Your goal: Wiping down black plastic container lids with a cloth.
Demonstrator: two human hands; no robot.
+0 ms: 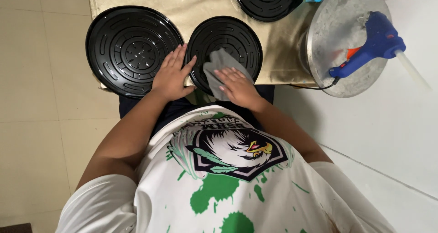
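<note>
Wiping of a round black tray (235, 39) is judged to be the step in hand. A grey cloth (218, 66) is pressed flat onto the near part of that tray by the right hand (237, 86), whose fingers are laid out over the cloth rather than curled around it, so nothing is gripped; the cloth is only pinned under the palm and fingertips. The left hand (172, 75) is spread open too, its palm resting where the tray's left rim meets the rim of a larger black tray (132, 48) beside it, and it appears to steady the work; nothing is clasped in it.

Both trays lie on a gold-coloured tabletop (194, 7), the smaller one at the near edge, directly before the person. A third black tray (267, 0) is seen further back, partly cut off. To the right, a blue glue gun (372, 43) is laid on a round metal disc (337, 27), well apart from the hands.

For the next move, the cloth would need to be drawn across the ribbed surface under even pressure, with the tray held against sliding toward the table's edge
</note>
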